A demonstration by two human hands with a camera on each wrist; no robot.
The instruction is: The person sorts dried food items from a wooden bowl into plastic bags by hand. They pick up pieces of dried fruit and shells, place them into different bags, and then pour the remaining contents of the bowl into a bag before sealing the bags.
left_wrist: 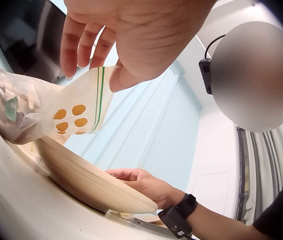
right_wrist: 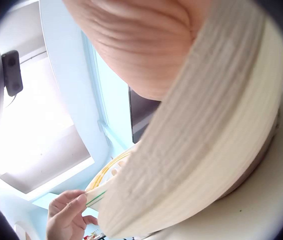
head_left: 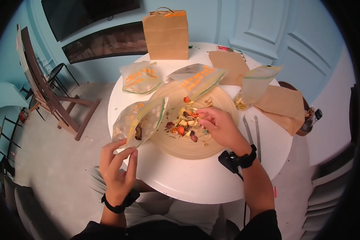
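My left hand (head_left: pixel 118 170) pinches the rim of a clear zip bag (head_left: pixel 142 120) with orange dots and a green seal line, tilted at the dish's left side. Dried leaves and a dark dried piece show inside; in the left wrist view, the thumb presses on the bag's edge (left_wrist: pixel 100 100). Over the round wooden dish (head_left: pixel 168 146) my right hand (head_left: pixel 224 128) reaches in from the right, fingers bent, fingertips right at a pile of dried flowers and petals (head_left: pixel 184 126). I cannot tell whether its fingers hold a piece. The dish wall hides those fingertips in the right wrist view.
Other zip bags stand at the back left (head_left: pixel 142 78), back middle (head_left: pixel 200 76) and right (head_left: pixel 256 86). Metal tongs (head_left: pixel 258 136) lie right of the dish, near flat brown paper bags (head_left: pixel 282 106). A paper carrier bag (head_left: pixel 166 36) stands at the white table's (head_left: pixel 172 184) far edge.
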